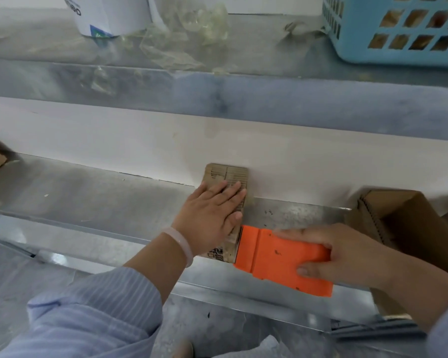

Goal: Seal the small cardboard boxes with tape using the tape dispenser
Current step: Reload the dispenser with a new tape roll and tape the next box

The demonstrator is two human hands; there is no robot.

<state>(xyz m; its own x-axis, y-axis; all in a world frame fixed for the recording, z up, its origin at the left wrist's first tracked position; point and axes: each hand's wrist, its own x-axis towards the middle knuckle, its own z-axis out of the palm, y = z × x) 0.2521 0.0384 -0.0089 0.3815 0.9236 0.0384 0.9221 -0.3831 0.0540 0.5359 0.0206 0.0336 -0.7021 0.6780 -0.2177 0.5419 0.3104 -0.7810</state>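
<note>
**Base:** Right, what does your feed show?

**Me:** Small box lying flat on the lower metal shelf, far end against the white wall. Print on the near end, too blurred for me to read.

**Base:** Hands?

**Me:** Left hand is spread flat on top of the box, fingers straight, pressing down. Pale bracelet on that wrist. Right hand is wrapped round the orange tape dispenser, thumb underneath, fingers over the top.

**Base:** Dispenser to box?

**Me:** Its front edge touches the box's near right corner, just under the left hand's little finger. I can't make out any tape.

**Base:** Surroundings?

**Me:** Bigger cardboard box on the same shelf, right of the dispenser. On the upper shelf: blue basket at the right, white tub at the left, crumpled clear film between them.
</note>
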